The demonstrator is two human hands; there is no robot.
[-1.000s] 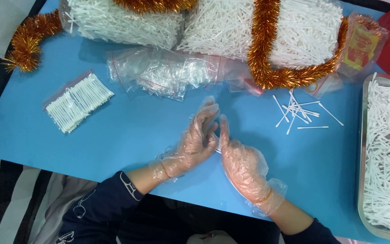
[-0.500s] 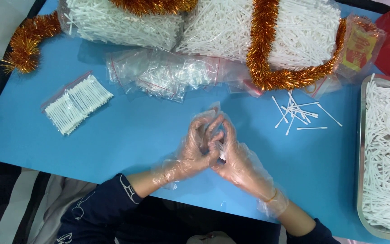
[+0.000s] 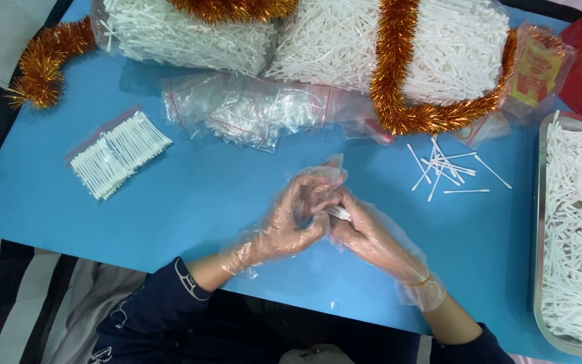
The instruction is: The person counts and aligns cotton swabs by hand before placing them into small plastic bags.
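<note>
My left hand (image 3: 296, 219) and right hand (image 3: 365, 232) meet at the middle of the blue table (image 3: 190, 202), both in loose clear plastic gloves. My forearms come in from about 7 and 5 o'clock, wrists angled inward so the palms face each other. My left fingers (image 3: 318, 185) curl over and close around a small bundle of cotton swabs (image 3: 338, 214), and my right fingers are pinched together on the same bundle from the other side; only the white ends show between my hands.

The near table edge runs just below my wrists. Bare blue surface lies open at 9 o'clock of my hands and again at 3 o'clock, up to the metal tray (image 3: 541, 222) heaped with swabs at the right edge.

At 10 o'clock, well apart, lies a filled bag of swabs (image 3: 117, 155). At 1 to 2 o'clock, near my hands, are a few loose swabs (image 3: 442, 168). At 12 o'clock sits a pile of empty clear bags (image 3: 244, 111). Beyond it, along the far edge, are large bulk sacks of swabs (image 3: 331, 40) with orange tinsel (image 3: 395, 74) draped over them; the tinsel trails off to 10 o'clock at the table's far left corner.
</note>
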